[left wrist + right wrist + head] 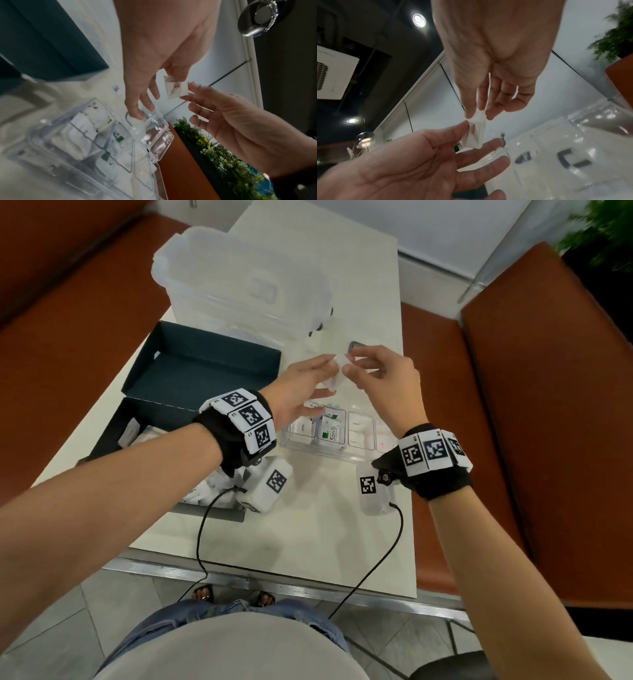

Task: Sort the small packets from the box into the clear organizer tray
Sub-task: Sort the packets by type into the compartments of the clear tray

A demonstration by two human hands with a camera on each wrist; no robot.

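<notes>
both hands meet above the tray [342, 455]: the left hand [305, 385] and right hand [383, 374] each pinch one white packet [176, 88] with red print, mid-handover. next, i judge, one hand must let go and the other lower it into the matching compartment. the box [178, 392] sits at left.
</notes>
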